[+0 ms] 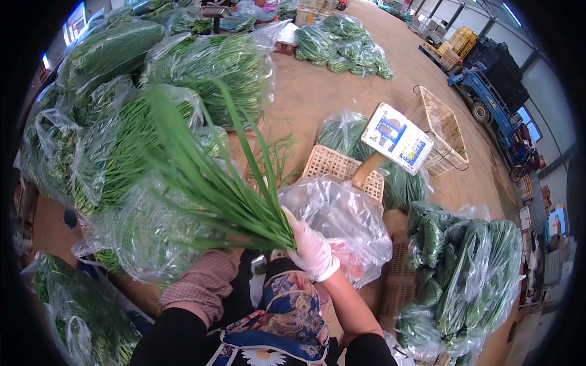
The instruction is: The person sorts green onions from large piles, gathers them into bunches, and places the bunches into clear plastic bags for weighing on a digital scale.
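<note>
A bunch of long green garlic chives (pixel 244 213) is held by its lower end in my right hand (pixel 311 247), which wears a white glove and is closed round the stems. The blades fan out to the upper left. My left forearm, in a checked sleeve cover, reaches under the leaves; they hide that hand, so its fingers do not show. Just right of the chives, a clear plastic bag (pixel 339 210) lies spread open over a scale, close to my right hand. The scale's display (pixel 398 138) stands on a post beyond the bag.
Large clear bags of greens (pixel 213 67) are heaped on the left. Bagged green bundles (pixel 467 274) lie stacked at the right. A beige crate (pixel 332 161) sits behind the scale, another crate (pixel 436 131) beyond the display. A blue three-wheeled cart (pixel 488 97) stands far right.
</note>
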Tool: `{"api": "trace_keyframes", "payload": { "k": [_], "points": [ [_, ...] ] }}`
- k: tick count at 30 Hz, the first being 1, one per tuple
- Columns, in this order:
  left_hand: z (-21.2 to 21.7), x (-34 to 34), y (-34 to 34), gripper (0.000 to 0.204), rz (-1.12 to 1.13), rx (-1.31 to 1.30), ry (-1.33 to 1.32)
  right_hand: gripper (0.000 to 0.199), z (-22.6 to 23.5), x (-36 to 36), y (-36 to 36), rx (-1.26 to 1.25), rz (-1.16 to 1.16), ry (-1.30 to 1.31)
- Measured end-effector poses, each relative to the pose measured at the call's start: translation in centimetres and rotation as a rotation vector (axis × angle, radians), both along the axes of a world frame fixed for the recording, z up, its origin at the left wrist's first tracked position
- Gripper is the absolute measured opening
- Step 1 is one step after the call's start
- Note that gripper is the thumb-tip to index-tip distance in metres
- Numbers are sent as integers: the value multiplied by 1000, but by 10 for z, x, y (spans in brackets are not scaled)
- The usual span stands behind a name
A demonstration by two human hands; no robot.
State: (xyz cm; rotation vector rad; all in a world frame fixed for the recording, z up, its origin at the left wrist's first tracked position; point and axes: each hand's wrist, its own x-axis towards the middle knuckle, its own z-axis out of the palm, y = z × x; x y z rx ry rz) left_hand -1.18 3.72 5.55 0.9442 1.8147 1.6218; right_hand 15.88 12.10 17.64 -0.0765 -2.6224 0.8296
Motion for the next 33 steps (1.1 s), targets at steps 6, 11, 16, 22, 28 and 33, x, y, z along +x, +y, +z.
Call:
{"api": "trace_keyframes", "payload": {
  "k": [6, 11, 16, 22, 28, 33],
  "points": [
    [-31, -13, 63, 36, 100, 160, -311, 63, -92, 35, 77, -180, -84, -211],
    [-51, -27, 60, 30, 95, 314, -450, 54, -206, 114, 129, -62, -473, -359],
    [16, -17, 26, 18, -19, 198, -668, 55, -201, 143, 136, -147, -571, -580],
    [50, -37, -115, 60, 102, -23, -110, 58, -115, 116, 100, -289, -521, -736],
    [23, -111, -354, 51, 1347, 9, 124, 61, 1, 56, 19, -539, -374, -966],
    [29, -180, -462, 79, 1558, 176, -68, 52, 28, -81, -38, -631, -5, -154]
  ]
}}
